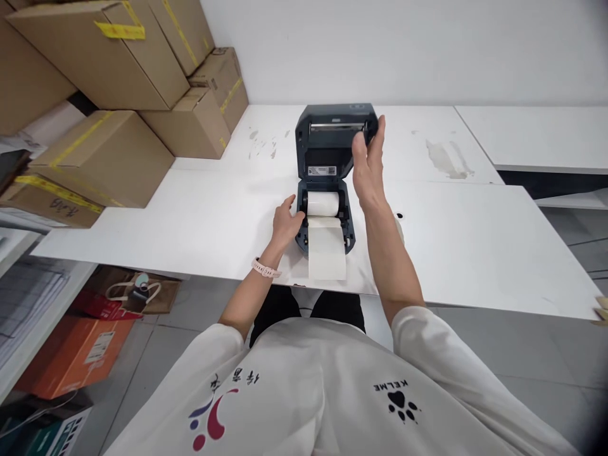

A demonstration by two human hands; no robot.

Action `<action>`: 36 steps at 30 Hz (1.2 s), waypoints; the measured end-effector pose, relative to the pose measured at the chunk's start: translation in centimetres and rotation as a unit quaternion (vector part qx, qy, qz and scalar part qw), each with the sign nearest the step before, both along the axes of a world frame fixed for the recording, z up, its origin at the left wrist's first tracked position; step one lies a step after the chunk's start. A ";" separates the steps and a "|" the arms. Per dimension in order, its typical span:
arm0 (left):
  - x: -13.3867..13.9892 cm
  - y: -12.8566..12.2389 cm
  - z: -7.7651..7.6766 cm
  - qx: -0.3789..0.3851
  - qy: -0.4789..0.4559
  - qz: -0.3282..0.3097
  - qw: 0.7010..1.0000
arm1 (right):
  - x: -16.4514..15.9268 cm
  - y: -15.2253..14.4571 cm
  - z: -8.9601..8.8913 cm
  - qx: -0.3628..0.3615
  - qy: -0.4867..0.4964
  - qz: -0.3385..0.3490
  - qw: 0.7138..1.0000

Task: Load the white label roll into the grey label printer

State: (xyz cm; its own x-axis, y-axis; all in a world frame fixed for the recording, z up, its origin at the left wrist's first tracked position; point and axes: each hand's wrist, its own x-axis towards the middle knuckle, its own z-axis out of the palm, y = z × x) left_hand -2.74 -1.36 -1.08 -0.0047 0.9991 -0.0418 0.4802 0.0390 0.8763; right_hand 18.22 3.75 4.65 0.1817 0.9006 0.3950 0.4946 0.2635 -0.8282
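A dark grey label printer [350, 218] stands on the white table with its lid [304, 149] raised. Inside lies a white label roll [323, 204]. Its strip of label paper [327, 253] runs out over the front of the printer toward my body. My right hand [369, 168] grips the right edge of the lid, thumb on the inner side and fingers along the outside. On the printer's left side rests my left hand [287, 223], fingers stretched out and thumb at the rim of the base. A pink wristband [266, 268] is on the left wrist.
Cardboard boxes [102, 158] with yellow tape are stacked at the table's left end. A white wall [403, 50] rises behind the table [213, 221]. Below left, an orange box [90, 348] sits on the floor. Beside my right forearm, a small round item [399, 216] is partly hidden.
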 end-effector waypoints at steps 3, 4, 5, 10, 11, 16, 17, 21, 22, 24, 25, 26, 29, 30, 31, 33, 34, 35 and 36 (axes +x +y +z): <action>-0.1 0.9 0.4 -0.026 0.099 -0.019 0.995 | 0.3 2.4 0.9 -0.015 -0.058 -0.020 0.998; 0.0 1.1 0.6 -0.033 0.122 -0.025 0.992 | 0.3 2.4 1.2 -0.003 -0.087 -0.025 0.996; 0.0 1.3 0.9 -0.043 0.138 -0.030 0.989 | 0.3 2.1 1.4 0.019 -0.118 -0.031 0.992; 0.4 2.2 1.2 -0.063 0.189 -0.051 0.979 | -0.8 -1.7 1.7 0.064 -0.261 0.000 0.963; 0.5 2.3 1.1 -0.059 0.205 -0.053 0.975 | -1.1 -2.1 1.6 0.035 -0.292 0.035 0.955; 0.6 2.2 0.9 -0.053 0.215 -0.050 0.974 | -3.0 -0.9 -0.5 -0.189 -0.463 0.208 0.841; 0.6 2.2 0.8 -0.053 0.209 -0.046 0.976 | -3.4 -0.3 -1.0 -0.209 -0.483 0.217 0.822; 0.5 2.3 0.1 -0.047 0.185 -0.038 0.981 | -2.9 0.5 -1.1 -0.216 -0.446 0.252 0.831; 0.4 2.3 0.0 -0.046 0.179 -0.038 0.982 | -2.2 0.2 -0.5 -0.211 -0.405 0.279 0.845; 0.3 2.3 -0.2 -0.045 0.167 -0.039 0.984 | -0.2 -0.9 1.5 -0.186 -0.310 0.332 0.871; 0.3 2.4 -0.2 -0.045 0.161 -0.040 0.985 | 1.1 -1.5 2.8 -0.169 -0.264 0.348 0.883; 0.3 2.4 -0.2 -0.045 0.154 -0.040 0.986 | 2.5 -2.1 4.0 -0.152 -0.226 0.353 0.895; 0.3 2.3 -0.3 -0.043 0.136 -0.034 0.989 | 7.2 -2.6 6.1 -0.118 -0.139 0.309 0.933; 0.3 2.3 -0.3 -0.045 0.130 -0.032 0.990 | 8.7 -2.2 5.9 -0.116 -0.116 0.286 0.944; 0.4 2.3 -0.3 -0.046 0.123 -0.031 0.991 | 10.2 -1.5 5.3 -0.118 -0.093 0.261 0.954; 0.4 2.3 -0.4 -0.052 0.111 -0.030 0.992 | 12.7 0.5 2.8 -0.131 -0.039 0.209 0.968; 0.4 2.3 -0.5 -0.055 0.106 -0.028 0.992 | 13.6 1.5 1.1 -0.135 -0.005 0.182 0.974; 0.4 2.3 -0.5 -0.056 0.103 -0.026 0.993 | 14.2 2.5 -0.7 -0.141 0.026 0.153 0.978; 0.4 2.3 -0.5 -0.056 0.100 -0.026 0.993 | 14.5 3.3 -2.4 -0.143 0.051 0.126 0.980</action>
